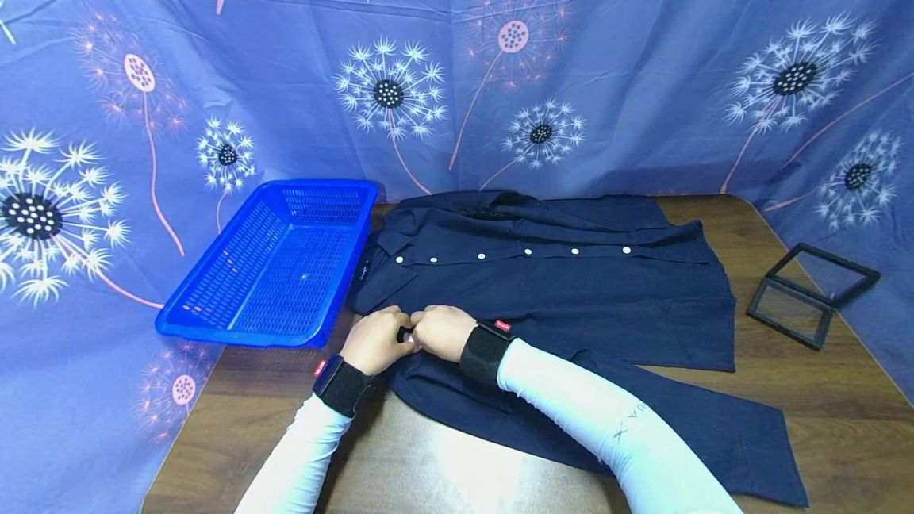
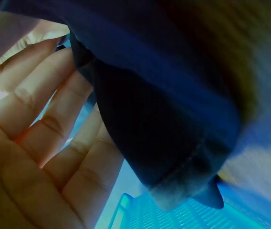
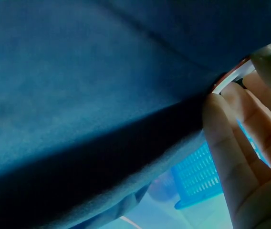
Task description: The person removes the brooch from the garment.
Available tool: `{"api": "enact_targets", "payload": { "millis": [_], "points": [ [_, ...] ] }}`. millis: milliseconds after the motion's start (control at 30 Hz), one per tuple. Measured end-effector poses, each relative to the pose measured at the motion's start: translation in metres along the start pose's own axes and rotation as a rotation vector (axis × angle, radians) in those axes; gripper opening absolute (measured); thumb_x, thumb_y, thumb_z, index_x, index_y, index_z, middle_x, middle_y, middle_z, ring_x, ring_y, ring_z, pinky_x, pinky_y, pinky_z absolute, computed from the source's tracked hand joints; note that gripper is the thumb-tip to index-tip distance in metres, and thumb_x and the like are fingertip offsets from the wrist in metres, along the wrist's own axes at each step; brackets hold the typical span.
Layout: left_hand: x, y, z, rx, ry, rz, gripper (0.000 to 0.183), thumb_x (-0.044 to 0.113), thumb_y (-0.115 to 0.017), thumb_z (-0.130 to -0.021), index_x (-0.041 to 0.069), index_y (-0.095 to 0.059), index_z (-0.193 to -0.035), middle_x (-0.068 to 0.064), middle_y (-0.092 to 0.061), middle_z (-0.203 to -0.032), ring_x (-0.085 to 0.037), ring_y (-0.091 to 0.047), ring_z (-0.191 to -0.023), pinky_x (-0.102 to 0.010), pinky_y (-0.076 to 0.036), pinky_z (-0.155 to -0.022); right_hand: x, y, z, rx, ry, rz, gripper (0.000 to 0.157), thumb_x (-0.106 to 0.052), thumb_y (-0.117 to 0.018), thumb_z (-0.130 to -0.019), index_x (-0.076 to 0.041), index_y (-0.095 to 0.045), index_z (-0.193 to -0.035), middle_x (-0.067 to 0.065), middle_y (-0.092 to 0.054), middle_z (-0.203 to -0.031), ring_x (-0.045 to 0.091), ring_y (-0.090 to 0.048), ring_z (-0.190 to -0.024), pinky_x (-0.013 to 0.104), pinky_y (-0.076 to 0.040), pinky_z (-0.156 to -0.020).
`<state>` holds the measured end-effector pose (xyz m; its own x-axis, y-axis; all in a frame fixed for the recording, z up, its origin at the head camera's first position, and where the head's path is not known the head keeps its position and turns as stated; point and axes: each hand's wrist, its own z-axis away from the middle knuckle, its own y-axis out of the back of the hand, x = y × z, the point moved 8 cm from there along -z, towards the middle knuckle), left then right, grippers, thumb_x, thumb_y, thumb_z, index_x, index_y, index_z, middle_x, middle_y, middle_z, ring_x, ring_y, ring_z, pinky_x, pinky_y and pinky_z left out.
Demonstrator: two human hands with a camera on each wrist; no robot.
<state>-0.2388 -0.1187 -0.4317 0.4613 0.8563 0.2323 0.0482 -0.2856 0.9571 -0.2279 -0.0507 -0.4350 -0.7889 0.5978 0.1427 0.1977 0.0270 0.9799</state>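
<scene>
A dark navy shirt (image 1: pixel 564 292) with several white buttons lies spread out, its collar toward the basket. At its near shoulder my left hand (image 1: pixel 374 341) and right hand (image 1: pixel 444 331) meet, almost touching, and both grip the cloth. The left wrist view shows a fold of the shirt (image 2: pixel 145 119) hanging beside the fingers (image 2: pixel 52 119) of the left hand. In the right wrist view, the right hand's fingers (image 3: pixel 228 138) pinch at the fabric edge. A thin pale strip with a reddish rim (image 3: pixel 233 78) shows there; its kind is unclear.
A blue plastic basket (image 1: pixel 324 324) stands left of the shirt. On the right lies a black hinged frame (image 1: pixel 821 300) with two panels. The wooden table (image 1: pixel 236 435) runs back to a blue dandelion-print curtain (image 1: pixel 457 70). One sleeve (image 1: pixel 743 435) reaches the near right.
</scene>
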Motion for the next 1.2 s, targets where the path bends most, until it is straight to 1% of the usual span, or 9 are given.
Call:
{"api": "enact_targets", "payload": {
  "millis": [167,400,600,767,900,1200],
  "points": [
    [-0.0009,-0.0007,0.0001,0.0,0.004,0.0,0.025,0.026,-0.085,-0.068,0.013,-0.073,-0.085,-0.001,-0.065,-0.079,-0.02,-0.065,-0.07,-0.036,-0.048,-0.058,0.0004,0.0005,-0.0006,0.004,-0.011,0.005,0.004,-0.026,-0.073,-0.082,-0.025,-0.075,-0.079,-0.006,-0.066,-0.085,0.014,-0.065,-0.075,0.028,-0.054,-0.065],
    [-0.0001,-0.0007,-0.0005,-0.009,0.006,-0.012,0.023,0.027,-0.085,-0.068,0.013,-0.071,-0.078,0.002,-0.057,-0.071,-0.018,-0.06,-0.064,-0.032,-0.041,-0.052,-0.0005,0.0018,-0.0003,0.007,-0.014,0.018,0.006,-0.028,-0.073,-0.082,-0.023,-0.075,-0.079,-0.006,-0.066,-0.086,0.014,-0.065,-0.074,0.029,-0.054,-0.065],
    [0.0002,-0.0007,-0.001,-0.006,0.002,-0.018,0.023,0.027,-0.085,-0.068,0.012,-0.071,-0.079,0.001,-0.058,-0.071,-0.02,-0.061,-0.064,-0.034,-0.042,-0.052,-0.0003,-0.0007,-0.0009,0.012,-0.024,0.041,0.007,-0.03,-0.072,-0.082,-0.023,-0.073,-0.079,-0.006,-0.065,-0.085,0.014,-0.065,-0.074,0.029,-0.054,-0.064],
    [0.0011,0.0002,-0.0012,0.002,-0.001,-0.024,0.025,0.027,-0.086,-0.068,0.011,-0.072,-0.08,0.0,-0.06,-0.073,-0.021,-0.064,-0.068,-0.036,-0.045,-0.054,-0.0014,0.006,0.0005,0.008,-0.031,0.054,0.008,-0.03,-0.072,-0.083,-0.022,-0.073,-0.081,-0.006,-0.065,-0.085,0.014,-0.065,-0.074,0.029,-0.055,-0.064],
    [0.0012,-0.0005,-0.0015,-0.001,-0.001,-0.021,0.025,0.028,-0.086,-0.068,0.011,-0.072,-0.08,0.0,-0.06,-0.072,-0.021,-0.064,-0.067,-0.035,-0.044,-0.053,-0.0014,0.0079,0.0009,0.01,-0.04,0.068,0.01,-0.031,-0.071,-0.083,-0.021,-0.072,-0.082,-0.006,-0.065,-0.085,0.014,-0.065,-0.074,0.029,-0.055,-0.064],
    [0.0008,-0.0008,-0.0017,-0.005,-0.005,-0.018,0.025,0.027,-0.086,-0.068,0.012,-0.072,-0.081,-0.001,-0.06,-0.073,-0.02,-0.063,-0.067,-0.035,-0.044,-0.053,-0.0015,0.006,0.0009,0.012,-0.02,0.062,0.008,-0.03,-0.071,-0.083,-0.023,-0.074,-0.081,-0.006,-0.065,-0.085,0.014,-0.065,-0.074,0.029,-0.055,-0.065]
  ]
}}
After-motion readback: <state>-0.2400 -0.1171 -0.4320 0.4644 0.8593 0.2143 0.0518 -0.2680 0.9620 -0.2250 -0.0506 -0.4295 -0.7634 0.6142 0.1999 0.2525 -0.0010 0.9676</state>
